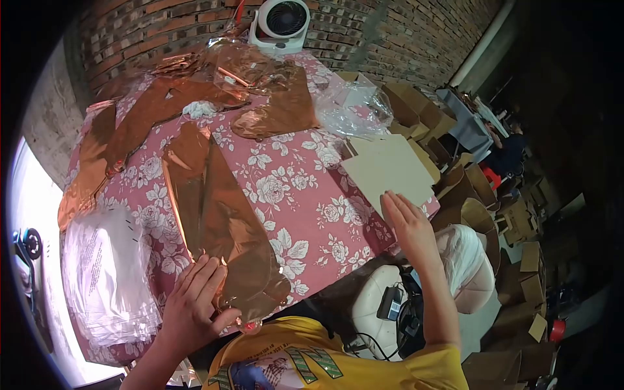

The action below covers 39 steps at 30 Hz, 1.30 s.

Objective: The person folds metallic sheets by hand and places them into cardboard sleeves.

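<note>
A flat, copper-coloured foil balloon point(224, 218) lies lengthwise on the floral tablecloth in front of me. My left hand point(195, 302) rests on its near left edge, fingers extended and thumb apart. Close to that thumb, a small red and clear piece point(249, 325) shows at the balloon's near end. Off to the right, my right hand point(408, 221) lies with outstretched fingers on the near edge of a cream cardboard sheet point(393, 166) at the table's right side.
More copper foil balloons point(286, 104) spread over the far table. A stack of clear plastic bags point(107, 279) sits at left, a crumpled plastic bag point(354, 107) at back right. A white fan point(283, 26) stands by the brick wall. Cardboard boxes point(471, 188) crowd the right; a person point(510, 149) is beyond.
</note>
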Each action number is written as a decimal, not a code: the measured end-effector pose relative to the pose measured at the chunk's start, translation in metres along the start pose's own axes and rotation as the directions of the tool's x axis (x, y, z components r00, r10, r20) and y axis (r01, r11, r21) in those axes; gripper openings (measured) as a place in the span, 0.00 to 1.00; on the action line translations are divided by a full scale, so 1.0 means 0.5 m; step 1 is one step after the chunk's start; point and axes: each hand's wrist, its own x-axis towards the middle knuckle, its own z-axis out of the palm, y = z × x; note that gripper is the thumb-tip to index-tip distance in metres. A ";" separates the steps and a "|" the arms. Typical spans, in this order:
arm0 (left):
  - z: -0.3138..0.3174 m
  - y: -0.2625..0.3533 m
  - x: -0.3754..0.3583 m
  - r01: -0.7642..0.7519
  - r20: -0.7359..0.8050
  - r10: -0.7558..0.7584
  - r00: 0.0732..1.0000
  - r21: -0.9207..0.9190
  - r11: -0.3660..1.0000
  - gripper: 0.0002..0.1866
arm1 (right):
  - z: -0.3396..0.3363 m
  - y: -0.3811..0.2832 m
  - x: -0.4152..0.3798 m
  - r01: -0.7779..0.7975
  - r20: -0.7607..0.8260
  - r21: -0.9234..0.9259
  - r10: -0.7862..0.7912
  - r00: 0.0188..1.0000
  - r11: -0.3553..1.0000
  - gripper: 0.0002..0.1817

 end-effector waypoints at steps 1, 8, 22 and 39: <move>0.000 0.000 0.000 -0.010 -0.013 0.010 1.000 0.004 1.000 0.38 | -0.010 -0.008 0.000 0.003 -0.001 0.000 -0.003 1.000 1.000 0.32; -0.009 -0.004 0.001 -0.059 -0.080 0.054 0.995 -0.064 0.996 0.37 | -0.094 -0.171 0.141 0.241 -0.420 -0.117 -0.268 0.867 0.963 0.23; 0.005 -0.015 -0.015 -0.085 -0.170 0.080 0.982 -0.019 0.996 0.38 | 0.058 -0.456 0.389 0.626 -0.197 0.525 -0.633 0.749 0.576 0.20; -0.011 -0.002 -0.007 -0.039 0.032 0.039 0.999 0.021 0.999 0.49 | 0.159 -0.434 0.468 0.313 -0.150 0.929 -0.570 0.808 0.199 0.18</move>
